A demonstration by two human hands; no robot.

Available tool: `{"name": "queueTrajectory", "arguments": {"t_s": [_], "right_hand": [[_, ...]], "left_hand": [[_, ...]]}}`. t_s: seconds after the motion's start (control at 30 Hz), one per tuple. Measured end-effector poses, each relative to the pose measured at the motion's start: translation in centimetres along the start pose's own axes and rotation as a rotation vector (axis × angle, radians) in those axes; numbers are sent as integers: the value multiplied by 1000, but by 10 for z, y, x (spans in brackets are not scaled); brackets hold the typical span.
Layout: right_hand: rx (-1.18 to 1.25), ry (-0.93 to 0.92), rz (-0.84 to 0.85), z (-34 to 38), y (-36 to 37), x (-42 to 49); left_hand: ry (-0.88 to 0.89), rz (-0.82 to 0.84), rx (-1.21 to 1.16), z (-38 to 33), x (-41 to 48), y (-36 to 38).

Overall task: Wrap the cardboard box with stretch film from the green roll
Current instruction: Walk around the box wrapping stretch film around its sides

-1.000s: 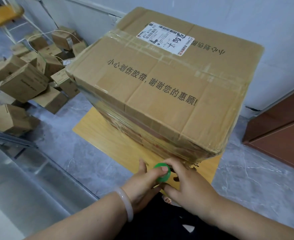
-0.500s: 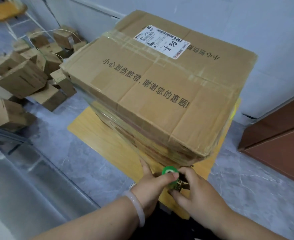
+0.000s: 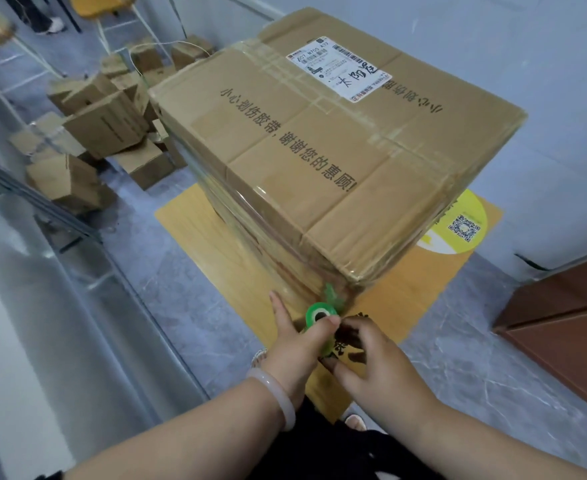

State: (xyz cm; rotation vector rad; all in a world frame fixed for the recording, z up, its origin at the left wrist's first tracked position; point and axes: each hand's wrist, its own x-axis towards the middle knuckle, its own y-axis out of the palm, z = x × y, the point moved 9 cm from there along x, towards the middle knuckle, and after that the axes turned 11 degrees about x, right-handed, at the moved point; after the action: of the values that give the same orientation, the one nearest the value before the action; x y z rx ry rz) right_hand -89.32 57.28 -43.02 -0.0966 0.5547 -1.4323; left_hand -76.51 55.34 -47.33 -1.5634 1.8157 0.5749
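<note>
Left hand [image 3: 297, 341]: wraps the green roll [image 3: 319, 315], thumb laid over its top end, index finger stretched straight ahead against the box side.
Right hand [image 3: 375, 365]: fingers curled in toward the roll from its right side, index tip meeting the left thumb at the top end, thumb at the roll's lower end; it pinches the roll between them, though shadow hides part of the grip.
Green roll: upright between the 2 hands, just beside the near bottom corner of the cardboard box [image 3: 337, 150].
Film [image 3: 333, 294]: a bunched green strand runs from the roll up to that corner; glossy layers cover the box side ahead of the left hand.
Cardboard box: large and taped shut, directly beyond both hands, standing on the counter [image 3: 188, 233].
Label [image 3: 340, 74]: white, on the box top, far from the hands.
Sticker [image 3: 465, 226]: round, yellow, with a square code, on the counter beyond the right hand, partly under the box.
Small boxes [image 3: 105, 126]: a heap on the floor [image 3: 492, 375], far ahead and left of the left hand.
Bracelet [image 3: 274, 393]: pale, on the left wrist.
</note>
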Motion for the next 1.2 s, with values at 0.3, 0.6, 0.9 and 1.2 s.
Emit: {"name": "queueTrajectory", "arguments": {"t_s": [0.3,0.6,0.9,1.2], "right_hand": [[-34,-83,-64,6,-15,4],[-83,-108,-87,10,-19,10],[-181,-137,-151,12,-28,11],[-179,-25,-183,5,-40,7]], "left_hand": [[87,134,-96,-9,-1,24],[102,169,-41,-7,-3,25],[98,152,-163,-5,-4,33],[-35,228,-362,9,-17,60]]}}
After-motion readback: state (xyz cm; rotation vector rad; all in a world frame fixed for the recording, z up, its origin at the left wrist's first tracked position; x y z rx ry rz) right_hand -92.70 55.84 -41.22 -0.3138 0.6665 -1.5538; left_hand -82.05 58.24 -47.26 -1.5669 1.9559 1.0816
